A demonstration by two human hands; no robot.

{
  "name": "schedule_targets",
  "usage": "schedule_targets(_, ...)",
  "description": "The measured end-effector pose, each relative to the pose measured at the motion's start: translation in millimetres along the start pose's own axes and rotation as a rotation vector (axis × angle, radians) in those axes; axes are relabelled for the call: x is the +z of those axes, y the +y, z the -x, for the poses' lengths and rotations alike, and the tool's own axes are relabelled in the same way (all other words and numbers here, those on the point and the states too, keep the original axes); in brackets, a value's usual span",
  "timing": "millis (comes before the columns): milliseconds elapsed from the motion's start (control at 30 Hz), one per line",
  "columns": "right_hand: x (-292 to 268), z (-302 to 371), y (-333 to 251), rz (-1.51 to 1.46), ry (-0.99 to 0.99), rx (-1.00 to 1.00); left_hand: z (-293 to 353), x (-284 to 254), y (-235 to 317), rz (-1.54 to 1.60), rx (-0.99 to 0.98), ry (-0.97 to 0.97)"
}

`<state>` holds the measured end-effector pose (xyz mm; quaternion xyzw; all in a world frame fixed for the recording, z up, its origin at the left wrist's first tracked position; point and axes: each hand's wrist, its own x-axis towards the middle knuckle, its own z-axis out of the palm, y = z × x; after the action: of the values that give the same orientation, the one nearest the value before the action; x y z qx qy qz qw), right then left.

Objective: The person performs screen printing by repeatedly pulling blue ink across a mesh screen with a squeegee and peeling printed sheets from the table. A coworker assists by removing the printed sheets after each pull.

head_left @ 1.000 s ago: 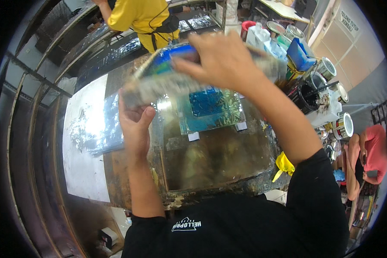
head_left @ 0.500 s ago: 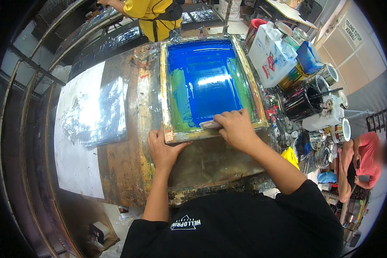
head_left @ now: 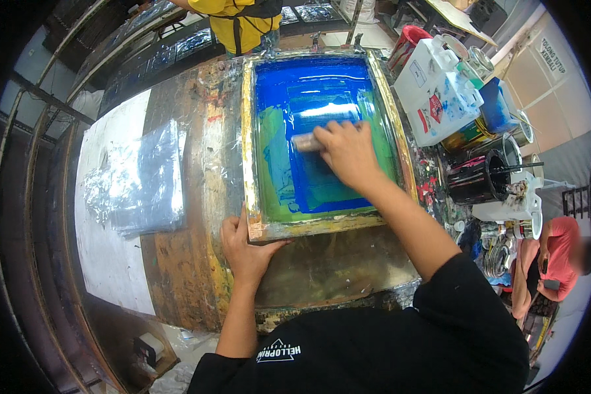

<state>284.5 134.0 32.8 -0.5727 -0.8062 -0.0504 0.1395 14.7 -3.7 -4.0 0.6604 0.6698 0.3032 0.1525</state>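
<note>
A screen printing frame (head_left: 247, 157) lies on the worktable, its wooden rails crusted with dried paint. Blue ink (head_left: 308, 72) covers much of its mesh, with greenish areas along the sides and near end. Closed around a squeegee (head_left: 306, 142), my right hand (head_left: 349, 156) presses it on the mesh near the middle; the fingers partly cover the tool. My left hand (head_left: 245, 253) grips the frame's near left corner, thumb along the near rail and fingers at the left side.
Left of the frame, clear plastic sheets (head_left: 148, 184) lie over a white board (head_left: 111, 262). Along the right stand a white jerrycan (head_left: 433, 92), a black ink pot (head_left: 476, 177) and several cans. A person in yellow (head_left: 236, 29) stands beyond; another in pink (head_left: 561, 246) sits at the right.
My right hand has moved the squeegee away from the near rail to mid-mesh. Behind it the blue looks thinner and greener. My left hand stays at the corner.
</note>
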Motion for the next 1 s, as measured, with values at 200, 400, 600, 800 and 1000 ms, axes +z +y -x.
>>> schedule_targets(200,-7,-91,36,0.013,-0.234,0.017,1,-1,-3,0.032,0.067,0.055)
schedule_targets(400,-10,-139,57,-0.083,-0.207,0.026,9,9,-13,0.198,0.063,0.081)
schedule_targets(600,0,-79,29,0.071,-0.08,-0.006,13,12,-16,0.239,0.067,0.109)
schedule_targets(800,-51,26,-15,0.008,-0.16,-0.026,13,12,-18,0.19,0.065,0.121)
schedule_targets(1000,-109,85,-54,-0.043,-0.116,-0.006,3,-1,8,0.521,0.053,0.102)
